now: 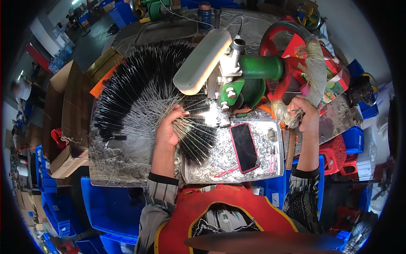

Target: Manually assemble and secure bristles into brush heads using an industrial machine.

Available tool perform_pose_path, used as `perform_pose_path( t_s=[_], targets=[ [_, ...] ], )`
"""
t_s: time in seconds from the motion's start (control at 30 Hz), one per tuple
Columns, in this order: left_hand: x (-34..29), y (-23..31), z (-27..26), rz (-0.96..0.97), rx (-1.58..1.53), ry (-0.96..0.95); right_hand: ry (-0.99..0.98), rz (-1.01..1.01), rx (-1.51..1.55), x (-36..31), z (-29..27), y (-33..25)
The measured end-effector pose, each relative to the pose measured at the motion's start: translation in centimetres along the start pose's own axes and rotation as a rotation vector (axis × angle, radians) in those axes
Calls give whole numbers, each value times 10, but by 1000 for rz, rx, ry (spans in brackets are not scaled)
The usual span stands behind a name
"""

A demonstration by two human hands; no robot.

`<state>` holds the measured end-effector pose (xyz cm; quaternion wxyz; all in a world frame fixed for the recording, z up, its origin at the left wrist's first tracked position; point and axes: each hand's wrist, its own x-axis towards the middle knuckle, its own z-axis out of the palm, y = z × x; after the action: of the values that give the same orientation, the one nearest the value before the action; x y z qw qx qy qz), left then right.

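Observation:
My left hand (170, 125) is closed around the bare wire stems of a bunch of thin twisted-wire brushes (196, 133). Their black bristled ends fan out toward the bright work point of a green hand press (261, 68). A large heap of similar wire brushes (120, 91) lies spread to the left and behind this hand. At the right, my right hand (306, 113) grips the wrapped lower end of a lever (317, 70) beside the press's red handwheel (279, 40). A white lamp (203, 63) lights the work point; the press jaw's details are lost in glare.
A phone with a red rim (244, 148) lies in a shallow metal tray (211, 174), along with small pink-handled snips (272, 163). A wooden handle (290, 148) stands right of the tray. Cardboard boxes (63, 110) and a blue bin (108, 207) flank the table's left side.

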<state>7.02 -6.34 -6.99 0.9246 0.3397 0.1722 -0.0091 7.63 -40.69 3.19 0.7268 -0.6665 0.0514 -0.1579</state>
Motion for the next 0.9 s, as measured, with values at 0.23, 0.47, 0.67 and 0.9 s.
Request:
perform_pose_path(
  t_s=[0.23, 0.47, 0.67, 0.9],
  targets=[
    [9, 1, -9, -37, 22, -13, -28, 60, -11, -1, 2, -2],
    [12, 0, -8, -30, 12, -19, -53, 40, -8, -1, 2, -2],
    [8, 2, 0, -25, 50, 5, -51, 48, 60, 5, -11, 1],
    [9, 0, -3, -18, 59, 0, -95, 142, -115, 7, 1, -25]
  ],
)
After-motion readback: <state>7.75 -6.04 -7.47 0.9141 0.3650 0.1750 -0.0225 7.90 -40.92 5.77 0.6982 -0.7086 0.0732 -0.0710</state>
